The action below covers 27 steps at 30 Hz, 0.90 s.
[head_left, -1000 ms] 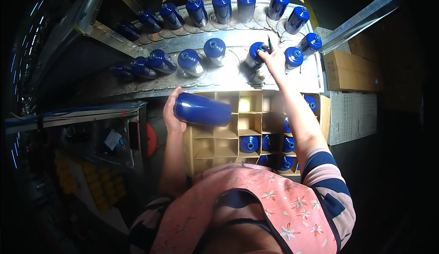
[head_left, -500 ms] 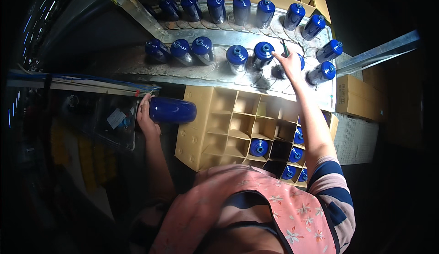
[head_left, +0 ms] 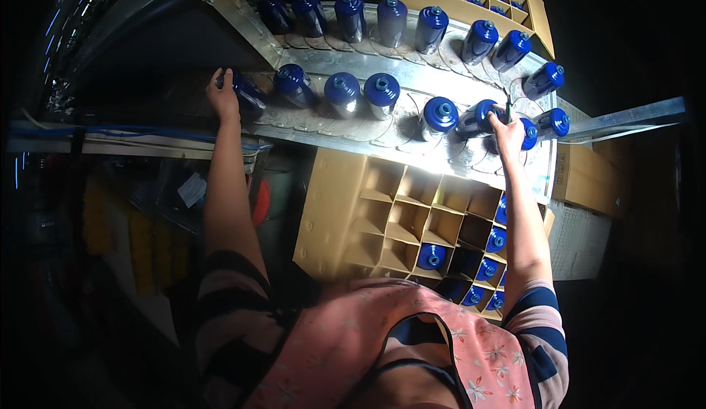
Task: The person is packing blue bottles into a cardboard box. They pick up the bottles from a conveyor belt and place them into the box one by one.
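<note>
My left hand (head_left: pixel 223 94) is at the left end of the near row on the conveyor, its fingers curled against the side of a dark blue bottle (head_left: pixel 248 94); part of the grip is in shadow. With my right hand (head_left: pixel 506 131) I pinch a slim dark pen-like stick (head_left: pixel 508 107), while the fingertips rest at the top of another blue bottle (head_left: pixel 482 117). Several more upright bottles stand along the near row, one (head_left: pixel 440 117) just left of that hand. A divided cardboard box (head_left: pixel 331 210) sits below the conveyor, with blue bottles in some cells, mostly on its right.
Behind runs a far row of blue bottles (head_left: pixel 392 23) on the same conveyor (head_left: pixel 412 70). A second divided box (head_left: pixel 434 1) stands beyond it. Metal bars (head_left: pixel 625 120) rise at both ends. At right are a closed carton (head_left: pixel 592 177) and a grey crate (head_left: pixel 581 240).
My left hand has gone up from beside the box, where it held a blue bottle sideways, to the near row. The near-row bottles and my right hand have shifted right.
</note>
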Motion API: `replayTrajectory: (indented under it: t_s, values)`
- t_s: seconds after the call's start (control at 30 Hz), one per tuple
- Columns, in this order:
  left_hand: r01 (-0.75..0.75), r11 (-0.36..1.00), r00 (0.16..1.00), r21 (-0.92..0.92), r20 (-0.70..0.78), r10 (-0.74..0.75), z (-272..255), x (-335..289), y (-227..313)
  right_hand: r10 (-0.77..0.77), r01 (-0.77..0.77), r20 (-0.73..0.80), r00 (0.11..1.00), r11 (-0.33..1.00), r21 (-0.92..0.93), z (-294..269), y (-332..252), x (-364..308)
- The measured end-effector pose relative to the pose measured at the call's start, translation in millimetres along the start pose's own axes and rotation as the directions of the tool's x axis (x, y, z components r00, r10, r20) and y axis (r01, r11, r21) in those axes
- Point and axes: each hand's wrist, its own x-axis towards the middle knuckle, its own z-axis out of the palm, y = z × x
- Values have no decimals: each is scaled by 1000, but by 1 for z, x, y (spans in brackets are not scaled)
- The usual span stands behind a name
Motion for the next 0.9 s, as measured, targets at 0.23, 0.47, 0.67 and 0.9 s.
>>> replayTrajectory:
  t_s: [0.23,0.47,0.67,0.9]
  values:
    - [-90,994,996,68,27,88,84,19,-79,125,-125,10,992,990,60,-24,31,-1]
    - [-261,912,961,317,-9,278,89,-29,-16,255,-200,-305,918,960,198,-110,130,-87]
    - [-425,850,686,-310,502,526,134,-169,109,369,-602,-580,726,748,-278,-184,220,-187]
    - [-358,920,478,-159,815,327,215,-255,142,560,-690,-436,705,682,-241,-192,245,-197]
